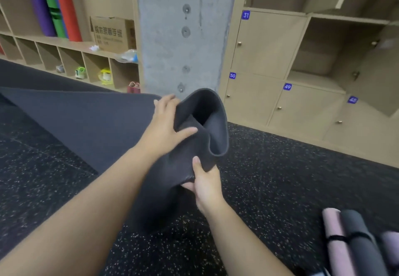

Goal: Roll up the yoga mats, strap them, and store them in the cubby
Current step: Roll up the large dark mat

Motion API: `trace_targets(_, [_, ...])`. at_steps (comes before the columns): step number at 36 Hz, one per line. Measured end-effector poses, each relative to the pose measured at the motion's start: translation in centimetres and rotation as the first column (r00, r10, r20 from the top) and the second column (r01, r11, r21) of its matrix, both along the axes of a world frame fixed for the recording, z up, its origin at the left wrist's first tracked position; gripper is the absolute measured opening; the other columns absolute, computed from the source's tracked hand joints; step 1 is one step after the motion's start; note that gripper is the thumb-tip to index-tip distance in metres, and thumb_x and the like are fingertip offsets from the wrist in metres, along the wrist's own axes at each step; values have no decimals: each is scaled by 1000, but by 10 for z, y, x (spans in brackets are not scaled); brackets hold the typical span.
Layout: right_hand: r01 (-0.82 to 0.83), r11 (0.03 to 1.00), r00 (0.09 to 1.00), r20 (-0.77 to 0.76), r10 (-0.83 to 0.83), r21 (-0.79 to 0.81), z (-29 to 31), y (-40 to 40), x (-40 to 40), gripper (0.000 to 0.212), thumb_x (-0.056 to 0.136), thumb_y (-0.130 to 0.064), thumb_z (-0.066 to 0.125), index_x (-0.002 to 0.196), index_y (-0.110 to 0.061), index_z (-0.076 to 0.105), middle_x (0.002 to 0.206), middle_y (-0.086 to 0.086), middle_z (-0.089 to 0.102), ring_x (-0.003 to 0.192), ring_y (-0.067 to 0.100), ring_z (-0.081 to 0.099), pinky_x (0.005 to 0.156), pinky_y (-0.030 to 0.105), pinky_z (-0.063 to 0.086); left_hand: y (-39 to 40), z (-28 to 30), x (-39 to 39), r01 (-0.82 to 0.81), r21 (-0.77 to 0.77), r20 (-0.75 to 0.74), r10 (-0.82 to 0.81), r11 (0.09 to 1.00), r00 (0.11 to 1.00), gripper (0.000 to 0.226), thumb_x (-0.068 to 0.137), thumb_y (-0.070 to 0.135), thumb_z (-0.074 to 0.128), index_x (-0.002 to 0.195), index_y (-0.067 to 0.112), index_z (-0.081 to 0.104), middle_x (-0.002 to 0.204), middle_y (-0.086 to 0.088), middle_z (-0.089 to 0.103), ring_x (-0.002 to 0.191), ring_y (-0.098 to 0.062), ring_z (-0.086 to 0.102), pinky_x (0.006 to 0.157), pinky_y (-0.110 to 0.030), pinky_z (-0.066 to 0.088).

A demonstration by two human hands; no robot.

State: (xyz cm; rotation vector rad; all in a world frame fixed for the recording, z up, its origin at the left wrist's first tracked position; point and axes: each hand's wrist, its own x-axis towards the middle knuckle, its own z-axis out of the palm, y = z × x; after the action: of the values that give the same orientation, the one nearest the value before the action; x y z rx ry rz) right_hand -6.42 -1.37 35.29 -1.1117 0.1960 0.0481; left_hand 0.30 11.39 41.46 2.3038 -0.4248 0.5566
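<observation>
Two hands are holding the dark grey yoga mat (90, 124), left hand (165, 124) and right hand (205, 184) gripping its loosely curled near end, its length running leftward across the speckled floor (280, 167).

So the mat (90, 120) lies on the floor (280, 167) running off to the left, with its near end lifted and curled up in the middle. The left hand (166, 122) sits on the curl's left side, the right hand (205, 182) just below it. Behind stands a pillar (183, 27). Left of that, shelves (64, 46) with upright mats (54, 5), a box (112, 33) and shoes (105, 75) in the cubbies. Right of the pillar, lockers (269, 44). Bottom right, rolled mats (354, 243) side by side on the floor.
</observation>
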Motion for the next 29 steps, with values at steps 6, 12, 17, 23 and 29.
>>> trace_targets(6, [202,822,977,172,-129,-532,-17,-38,-17,75,87,-20,65,147,-36,22,141,-7,48,122,16,54,96,32,46,-60,-26,-4,134,91,-151,-119,987,981,73,86,38,69,145,15,31,159,1,7,146,-34,-16,118,-52,13])
trace_targets(12, [332,490,943,298,-148,-806,-5,-98,-30,111,85,-27,73,151,-30,-16,160,-14,-12,122,25,53,79,26,41,-96,-41,-7,162,36,-144,-155,986,977,66,87,37,68,141,15,36,159,3,10,146,-30,-16,116,-45,15])
trace_targets(17, [460,99,888,457,-50,-882,14,-138,-24,105,85,-23,72,150,-38,-8,154,-15,-27,136,31,39,89,33,49,-119,-54,-11,231,46,-189,-219,972,957,60,83,38,72,131,18,42,158,7,11,147,-26,-15,115,-45,20])
trace_targets(23, [307,-235,952,298,73,-922,24,-175,-13,87,89,-20,65,155,-32,10,162,-3,-9,143,43,7,111,44,31,-145,-71,-20,309,47,-225,-292,950,930,54,81,36,75,123,25,43,157,10,-6,145,-18,16,104,-29,33])
trace_targets(29, [108,-450,988,43,151,-886,35,-204,-16,93,87,-44,67,151,-48,-1,161,-7,-13,135,42,19,97,42,44,-171,-97,-30,422,11,-296,-400,907,867,45,82,31,74,112,27,41,152,12,-3,142,-13,17,103,-23,28])
